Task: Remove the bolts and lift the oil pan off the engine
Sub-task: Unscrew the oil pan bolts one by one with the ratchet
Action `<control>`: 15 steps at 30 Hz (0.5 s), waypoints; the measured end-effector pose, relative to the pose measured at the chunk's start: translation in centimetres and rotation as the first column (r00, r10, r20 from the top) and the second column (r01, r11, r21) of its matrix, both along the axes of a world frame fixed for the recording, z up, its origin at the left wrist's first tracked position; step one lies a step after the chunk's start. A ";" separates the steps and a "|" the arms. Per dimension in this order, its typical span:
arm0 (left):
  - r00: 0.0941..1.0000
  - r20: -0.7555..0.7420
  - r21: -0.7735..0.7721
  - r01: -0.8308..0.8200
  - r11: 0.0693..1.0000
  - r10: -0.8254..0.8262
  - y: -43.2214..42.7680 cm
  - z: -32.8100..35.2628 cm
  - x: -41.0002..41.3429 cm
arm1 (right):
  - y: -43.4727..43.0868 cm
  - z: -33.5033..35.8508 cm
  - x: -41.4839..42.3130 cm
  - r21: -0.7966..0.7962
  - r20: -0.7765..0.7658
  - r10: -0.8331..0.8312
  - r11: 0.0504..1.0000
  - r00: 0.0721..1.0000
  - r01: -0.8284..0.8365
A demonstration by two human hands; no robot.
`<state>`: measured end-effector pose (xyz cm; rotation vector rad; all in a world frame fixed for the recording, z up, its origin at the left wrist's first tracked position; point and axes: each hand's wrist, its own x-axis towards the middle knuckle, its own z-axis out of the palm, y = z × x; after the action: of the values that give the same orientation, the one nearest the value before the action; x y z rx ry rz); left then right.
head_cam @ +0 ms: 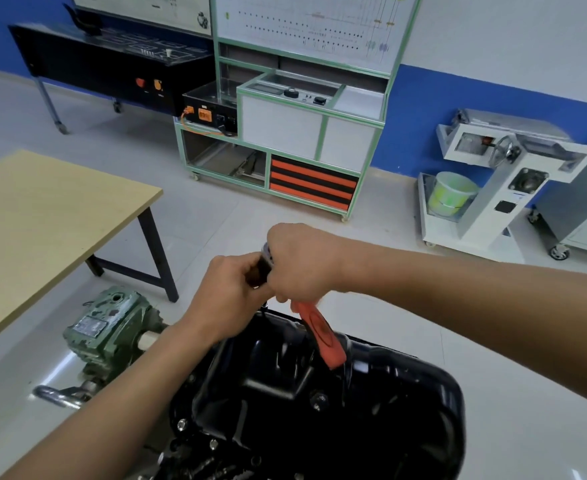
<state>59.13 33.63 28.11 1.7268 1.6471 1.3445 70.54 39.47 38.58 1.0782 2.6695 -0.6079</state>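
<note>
A glossy black oil pan (382, 410) sits on the engine at the bottom centre, with bolts (181, 425) visible along its near left flange. Above its far edge my right hand (302, 263) grips a ratchet wrench with a red handle (323, 336) that slants down towards me. My left hand (231, 289) holds the dark head end of the wrench (259, 271), next to my right hand. The socket and the bolt under it are hidden by my hands.
A green gearbox (112, 330) with a steel crank handle (60, 396) stands left of the engine. A wooden table (42, 220) is at the left. Across the floor stand a green-framed trainer cabinet (285, 133) and a white machine stand (493, 188).
</note>
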 end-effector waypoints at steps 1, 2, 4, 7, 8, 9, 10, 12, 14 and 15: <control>1.000 -0.006 -0.019 0.002 1.000 -0.003 -0.1 0.1 0.0 | -0.2 0.1 0.1 0.099 0.048 0.065 0.993 0.997 -0.069; 1.000 -0.017 -0.047 0.001 0.999 -0.002 0.0 0.2 -0.1 | -0.4 0.0 0.2 0.182 0.079 0.109 0.976 0.991 -0.122; 0.999 -0.024 -0.117 0.021 0.993 -0.024 0.0 0.6 -0.3 | -0.7 -0.3 0.5 0.286 0.119 0.165 0.939 0.979 -0.193; 0.995 -0.020 -0.216 0.091 0.972 -0.098 0.0 1.2 -0.9 | -0.6 -0.3 0.8 0.370 0.183 0.270 0.872 0.945 -0.320; 0.991 -0.022 -0.251 0.125 0.960 -0.135 0.0 1.4 -1.0 | -0.3 -0.3 0.8 0.420 0.228 0.346 0.809 0.910 -0.413; 0.986 -0.026 -0.274 0.154 0.949 -0.167 0.0 1.5 -0.9 | 0.0 -0.2 1.0 0.461 0.285 0.426 0.724 0.858 -0.513; 0.982 -0.023 -0.286 0.172 0.943 -0.186 -0.1 1.5 -0.9 | 0.5 -0.2 1.3 0.480 0.323 0.493 0.650 0.808 -0.588; 0.972 0.017 -0.303 0.227 0.926 -0.232 -0.1 1.5 -1.3 | 1.5 -0.2 1.9 0.502 0.377 0.574 0.532 0.726 -0.682; 0.944 0.036 -0.335 0.322 0.886 -0.329 0.1 1.5 -2.0 | 2.5 -0.2 2.6 0.523 0.441 0.634 0.394 0.636 -0.756; 0.929 0.048 -0.345 0.360 0.867 -0.366 0.2 1.3 -2.4 | 2.8 -0.3 2.9 0.543 0.427 0.651 0.370 0.628 -0.754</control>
<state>56.74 33.85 29.43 1.7227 1.3745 0.8074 73.45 42.25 38.30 -0.0968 2.8616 0.6752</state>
